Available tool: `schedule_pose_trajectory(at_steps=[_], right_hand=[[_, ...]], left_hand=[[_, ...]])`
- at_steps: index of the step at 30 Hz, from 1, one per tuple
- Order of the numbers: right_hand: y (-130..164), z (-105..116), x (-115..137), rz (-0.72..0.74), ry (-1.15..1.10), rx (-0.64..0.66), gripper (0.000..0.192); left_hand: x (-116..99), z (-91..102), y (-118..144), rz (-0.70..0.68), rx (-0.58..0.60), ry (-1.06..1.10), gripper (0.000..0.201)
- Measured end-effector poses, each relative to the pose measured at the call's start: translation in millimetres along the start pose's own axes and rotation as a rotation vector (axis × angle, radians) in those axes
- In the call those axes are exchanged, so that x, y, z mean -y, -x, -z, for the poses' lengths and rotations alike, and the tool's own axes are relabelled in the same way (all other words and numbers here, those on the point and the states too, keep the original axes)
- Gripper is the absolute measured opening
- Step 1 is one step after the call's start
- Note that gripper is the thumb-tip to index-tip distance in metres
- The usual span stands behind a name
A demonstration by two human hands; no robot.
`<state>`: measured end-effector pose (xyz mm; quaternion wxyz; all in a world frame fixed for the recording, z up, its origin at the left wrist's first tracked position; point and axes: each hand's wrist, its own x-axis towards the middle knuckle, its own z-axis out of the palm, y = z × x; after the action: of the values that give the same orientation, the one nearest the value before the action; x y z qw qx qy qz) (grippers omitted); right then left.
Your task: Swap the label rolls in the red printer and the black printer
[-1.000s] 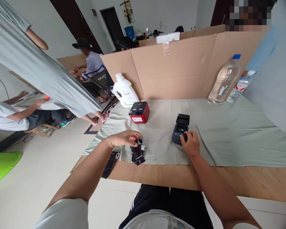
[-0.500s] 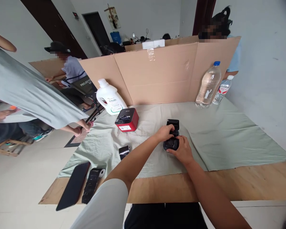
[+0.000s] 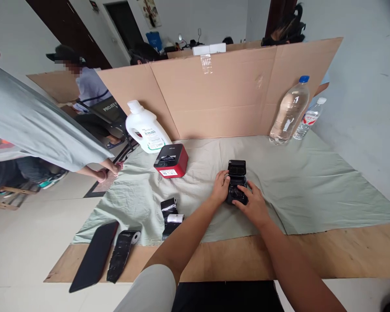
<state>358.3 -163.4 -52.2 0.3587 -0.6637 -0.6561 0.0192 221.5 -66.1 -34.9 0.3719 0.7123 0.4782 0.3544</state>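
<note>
A small black portable printer [image 3: 237, 181] stands on the cloth in front of me, its lid [image 3: 237, 167] raised at the far side. My left hand [image 3: 220, 187] is against its left side, fingers curled along the edge near the hinge. My right hand [image 3: 251, 203] holds it from the right, with the thumb and index finger over the near part and other fingers along the right side. The fingers partly cover the inside, so whether a paper roll lies in it cannot be made out.
Left of the hands stand a red-and-black boxy printer [image 3: 171, 160] and a white jug [image 3: 147, 128]. Nearer lie paper rolls with black strips [image 3: 169, 206] [image 3: 122, 253] and a dark flat slab [image 3: 94, 256]. A cardboard screen [image 3: 214, 99] and water bottles [image 3: 290, 113] stand behind. A person [image 3: 45, 117] stands at left.
My left hand has drawn back from the printer's middle to its left side, and my right hand's fingers have shifted across its near part. The view has moved slightly, uncovering a white-ended roll.
</note>
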Motion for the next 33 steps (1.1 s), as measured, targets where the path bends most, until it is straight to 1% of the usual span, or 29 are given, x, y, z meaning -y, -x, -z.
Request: schedule_pose_trajectory(at_steps=[2, 4, 7, 10, 14, 17, 20, 21, 23, 25, 27, 30, 33], right_hand=[[2, -4, 0, -0.063, -0.037, 0.034, 0.055], [4, -5, 1, -0.087, -0.065, 0.072, 0.056], [5, 0, 6, -0.078, -0.077, 0.115, 0.054], [7, 5, 10, -0.071, -0.079, 0.157, 0.053], [8, 7, 14, -0.049, -0.063, 0.155, 0.051], [8, 9, 18, -0.005, -0.042, 0.112, 0.046], [6, 16, 23, 0.053, -0.011, 0.068, 0.038], [5, 18, 24, 0.07, -0.003, 0.062, 0.035], [4, 21, 25, 0.099, -0.004, 0.06, 0.029], [2, 22, 24, 0.125, -0.028, 0.052, 0.025], [1, 22, 22, 0.146, -0.058, 0.033, 0.024], [1, 22, 20, 0.159, -0.086, 0.016, 0.024], [0, 20, 19, 0.145, -0.106, -0.008, 0.023]], left_hand=[[2, -3.7, 8, 0.082, 0.048, 0.132, 0.047], [3, -7.2, 16, 0.099, 0.085, 0.198, 0.05], [7, -9.4, 29, 0.093, 0.058, 0.209, 0.053], [13, -7.6, 42, 0.084, 0.026, 0.215, 0.056], [18, -6.5, 51, 0.059, 0.009, 0.24, 0.06], [16, -5.6, 45, 0.052, -0.036, 0.325, 0.061], [10, 2.1, 25, 0.095, -0.114, 0.414, 0.061], [7, 6.3, 17, 0.107, -0.117, 0.435, 0.06], [2, 15.0, 2, 0.106, -0.081, 0.474, 0.059], [0, 21.7, -5, 0.073, -0.052, 0.505, 0.058], [-1, 24.5, -1, -0.01, -0.065, 0.486, 0.059], [3, 22.7, 18, -0.184, -0.072, 0.386, 0.056], [6, 19.6, 40, -0.321, -0.06, 0.247, 0.049]])
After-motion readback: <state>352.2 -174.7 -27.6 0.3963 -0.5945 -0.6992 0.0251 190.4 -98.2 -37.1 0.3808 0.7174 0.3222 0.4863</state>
